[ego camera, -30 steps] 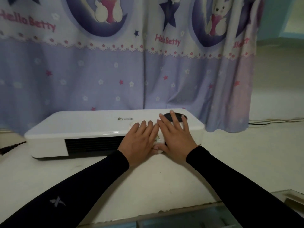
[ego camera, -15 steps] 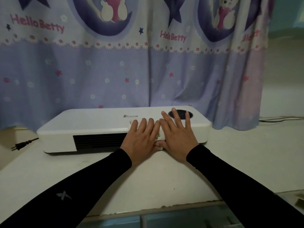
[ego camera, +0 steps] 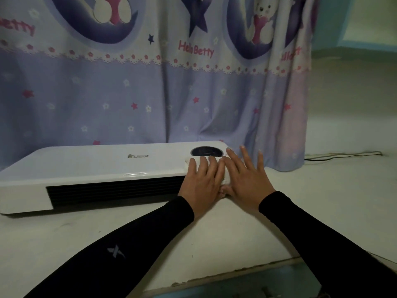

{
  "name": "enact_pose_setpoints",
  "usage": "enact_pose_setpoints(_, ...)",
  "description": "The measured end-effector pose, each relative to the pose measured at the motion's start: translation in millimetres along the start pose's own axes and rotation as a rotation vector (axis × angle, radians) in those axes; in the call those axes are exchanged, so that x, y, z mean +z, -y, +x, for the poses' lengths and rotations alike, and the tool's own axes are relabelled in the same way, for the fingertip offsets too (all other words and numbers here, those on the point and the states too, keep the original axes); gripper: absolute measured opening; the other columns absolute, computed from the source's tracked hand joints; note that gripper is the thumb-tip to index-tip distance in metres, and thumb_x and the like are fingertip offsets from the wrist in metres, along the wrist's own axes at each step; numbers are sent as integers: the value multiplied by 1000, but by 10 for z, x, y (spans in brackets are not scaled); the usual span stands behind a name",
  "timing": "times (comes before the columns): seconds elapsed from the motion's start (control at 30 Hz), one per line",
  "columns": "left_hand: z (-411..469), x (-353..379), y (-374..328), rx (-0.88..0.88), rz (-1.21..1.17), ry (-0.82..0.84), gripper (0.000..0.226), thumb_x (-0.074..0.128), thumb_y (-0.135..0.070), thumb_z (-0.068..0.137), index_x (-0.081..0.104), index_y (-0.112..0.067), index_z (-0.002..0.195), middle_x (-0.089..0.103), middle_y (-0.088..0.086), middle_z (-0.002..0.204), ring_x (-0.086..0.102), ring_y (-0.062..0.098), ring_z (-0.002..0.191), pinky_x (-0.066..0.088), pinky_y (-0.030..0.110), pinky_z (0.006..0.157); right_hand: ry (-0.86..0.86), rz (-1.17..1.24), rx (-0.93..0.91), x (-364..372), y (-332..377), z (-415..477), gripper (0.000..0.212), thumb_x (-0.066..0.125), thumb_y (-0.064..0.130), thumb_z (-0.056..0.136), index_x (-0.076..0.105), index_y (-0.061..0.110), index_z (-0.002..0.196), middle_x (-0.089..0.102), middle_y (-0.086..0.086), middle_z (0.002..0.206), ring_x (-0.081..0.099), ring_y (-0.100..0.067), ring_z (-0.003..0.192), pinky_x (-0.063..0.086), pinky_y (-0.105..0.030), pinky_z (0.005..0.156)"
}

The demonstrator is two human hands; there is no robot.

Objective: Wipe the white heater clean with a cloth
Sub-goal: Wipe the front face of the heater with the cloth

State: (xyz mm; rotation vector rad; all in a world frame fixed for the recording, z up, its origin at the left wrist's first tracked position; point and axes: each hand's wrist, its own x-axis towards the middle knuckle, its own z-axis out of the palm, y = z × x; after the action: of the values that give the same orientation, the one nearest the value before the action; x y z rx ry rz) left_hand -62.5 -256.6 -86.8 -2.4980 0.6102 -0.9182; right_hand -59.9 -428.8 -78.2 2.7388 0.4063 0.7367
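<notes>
Both my hands are flat on the right end of the heater [ego camera: 90, 166], palms down, fingers stretched out and loosely spread, not curled around anything. My left hand [ego camera: 200, 183] sits just beside my right hand [ego camera: 245, 181], the two touching at the thumbs. Under them is a white cloth [ego camera: 224, 176], mostly hidden; I only catch a strip of it in the gap between my hands and a bit poking out past my left fingertips. So it's pressed down under my palms rather than pinched.

Just beyond my left fingertips is the heater's dark round panel [ego camera: 206, 151]. Off to the left of my hands runs the long white top with a small logo [ego camera: 138, 156], and below it the black grille [ego camera: 113, 190] along the front. The heater lies on a pale table [ego camera: 322, 201]. Behind my hands hangs a purple patterned curtain [ego camera: 150, 93]. Far to my right, a thin cable [ego camera: 343, 154] trails along the table.
</notes>
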Motion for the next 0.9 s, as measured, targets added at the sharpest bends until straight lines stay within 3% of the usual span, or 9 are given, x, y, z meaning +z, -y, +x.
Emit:
enact_pose_setpoints(0.17,133,-31,-159,6,-12,-15,86,29,-62,97,12,0,155,34,25,152,36,44,136,31,62,107,16,-9,19,10,-194,-83,97,16,77,82,26,14,156,15,-5,167,1,-37,153,0,-68,116)
enact_pose_setpoints(0.33,39,20,-19,41,16,-79,88,24,-65,99,16,2,154,39,26,149,38,42,135,21,62,115,-24,7,-2,-16,-123,-55,99,23,76,84,41,3,148,27,-12,163,17,-42,150,12,-70,113)
enact_pose_setpoints(0.57,-240,82,350,71,48,-95,88,23,-65,98,24,5,150,44,30,140,41,44,129,14,67,115,-54,3,-56,-88,220,73,96,28,75,85,42,2,146,34,-14,160,21,-42,149,14,-71,113)
enact_pose_setpoints(0.77,-612,158,766,52,61,-81,88,19,-66,99,21,4,151,42,30,142,41,44,131,12,69,114,-62,14,-109,-207,724,227,94,47,73,84,42,3,147,37,-14,158,21,-42,149,15,-71,114)
enact_pose_setpoints(0.9,-871,199,1083,41,51,-79,88,20,-66,99,24,5,151,44,30,141,43,44,130,13,69,113,-81,13,-147,-294,1089,338,93,39,74,86,41,5,148,39,-13,157,19,-41,150,14,-71,113)
